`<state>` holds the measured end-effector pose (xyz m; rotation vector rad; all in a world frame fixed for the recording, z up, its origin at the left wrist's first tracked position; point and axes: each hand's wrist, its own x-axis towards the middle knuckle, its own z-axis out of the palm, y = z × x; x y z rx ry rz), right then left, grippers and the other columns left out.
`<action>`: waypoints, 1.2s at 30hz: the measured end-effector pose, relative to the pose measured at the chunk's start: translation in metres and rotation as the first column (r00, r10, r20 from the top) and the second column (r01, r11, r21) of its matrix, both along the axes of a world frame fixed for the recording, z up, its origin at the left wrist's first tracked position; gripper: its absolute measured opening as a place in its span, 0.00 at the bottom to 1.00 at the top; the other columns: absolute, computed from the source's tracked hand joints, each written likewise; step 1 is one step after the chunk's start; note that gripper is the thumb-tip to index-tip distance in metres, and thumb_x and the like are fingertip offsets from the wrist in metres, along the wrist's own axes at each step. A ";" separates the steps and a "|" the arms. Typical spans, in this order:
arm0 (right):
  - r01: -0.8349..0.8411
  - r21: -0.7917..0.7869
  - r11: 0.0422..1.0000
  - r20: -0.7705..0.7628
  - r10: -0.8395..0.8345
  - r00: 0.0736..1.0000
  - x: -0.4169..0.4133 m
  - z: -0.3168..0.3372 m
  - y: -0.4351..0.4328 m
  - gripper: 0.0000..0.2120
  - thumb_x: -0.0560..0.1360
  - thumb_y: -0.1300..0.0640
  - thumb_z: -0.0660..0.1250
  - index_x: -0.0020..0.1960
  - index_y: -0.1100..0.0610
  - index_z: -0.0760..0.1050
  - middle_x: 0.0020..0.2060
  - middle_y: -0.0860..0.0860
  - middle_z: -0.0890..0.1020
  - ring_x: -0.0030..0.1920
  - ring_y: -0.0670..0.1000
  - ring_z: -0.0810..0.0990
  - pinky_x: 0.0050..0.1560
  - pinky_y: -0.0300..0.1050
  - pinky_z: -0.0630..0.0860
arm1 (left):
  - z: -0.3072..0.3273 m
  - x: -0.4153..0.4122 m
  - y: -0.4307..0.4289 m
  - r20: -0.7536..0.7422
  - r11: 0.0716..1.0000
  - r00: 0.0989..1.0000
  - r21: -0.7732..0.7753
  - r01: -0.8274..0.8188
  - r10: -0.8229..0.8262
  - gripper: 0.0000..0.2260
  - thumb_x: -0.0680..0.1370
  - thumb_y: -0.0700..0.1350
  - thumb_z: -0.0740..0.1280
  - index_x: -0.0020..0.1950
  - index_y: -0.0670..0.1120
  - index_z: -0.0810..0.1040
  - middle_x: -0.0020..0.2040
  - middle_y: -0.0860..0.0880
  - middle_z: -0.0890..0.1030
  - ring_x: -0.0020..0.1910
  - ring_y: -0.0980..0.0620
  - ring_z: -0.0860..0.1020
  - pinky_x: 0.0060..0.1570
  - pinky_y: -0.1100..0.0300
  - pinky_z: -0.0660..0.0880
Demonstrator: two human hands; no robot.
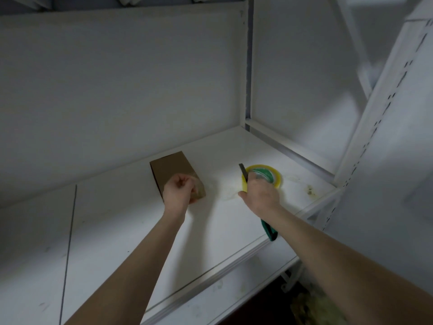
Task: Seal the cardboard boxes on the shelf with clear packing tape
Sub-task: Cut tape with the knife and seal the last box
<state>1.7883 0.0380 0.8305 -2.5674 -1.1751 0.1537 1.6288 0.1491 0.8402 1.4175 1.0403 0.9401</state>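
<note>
Gripping the tape roll (273,175), the R hand (260,195) curls over its near edge on the shelf (117,231). The roll is yellowish w/ a green core. A dark blade (242,172) sticks up just beyond the R fingers, and a green handle (270,232) shows under the wrist; can't tell if they're one tool. The brown cardboard box (171,170) lies flat and closed under the L hand (179,193), contents hidden. L fingers are curled at its near end; can't tell what they hold, if anything. Clear tape there is hard to make out.
</note>
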 end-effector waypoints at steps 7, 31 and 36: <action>0.027 -0.144 0.989 0.184 0.000 0.983 0.022 0.003 0.001 0.17 0.81 0.61 0.61 0.69 0.54 0.68 0.59 0.56 0.77 0.56 0.57 0.80 0.43 0.46 0.74 | -0.006 -0.004 0.003 0.058 0.998 0.997 0.010 -0.061 0.060 0.08 0.75 0.35 0.64 0.40 0.46 0.73 0.37 0.47 0.75 0.36 0.53 0.74 0.30 0.61 0.72; 0.071 -0.039 0.997 -0.491 -0.081 0.867 -0.020 -0.001 -0.006 0.10 0.82 0.63 0.53 0.60 0.60 0.68 0.46 0.58 0.77 0.34 0.57 0.82 0.35 0.49 0.81 | -0.020 -0.010 -0.013 0.115 0.993 0.986 -0.038 -0.116 0.120 0.07 0.78 0.39 0.65 0.41 0.47 0.73 0.36 0.47 0.77 0.36 0.51 0.77 0.32 0.59 0.75; 0.017 -0.154 0.988 -0.388 -0.076 0.918 -0.025 -0.006 0.005 0.15 0.78 0.69 0.54 0.62 0.63 0.70 0.37 0.57 0.76 0.38 0.59 0.85 0.43 0.54 0.83 | -0.015 -0.007 -0.018 0.125 0.998 0.990 -0.017 -0.066 0.068 0.07 0.77 0.38 0.66 0.40 0.46 0.73 0.35 0.48 0.77 0.36 0.51 0.77 0.31 0.59 0.75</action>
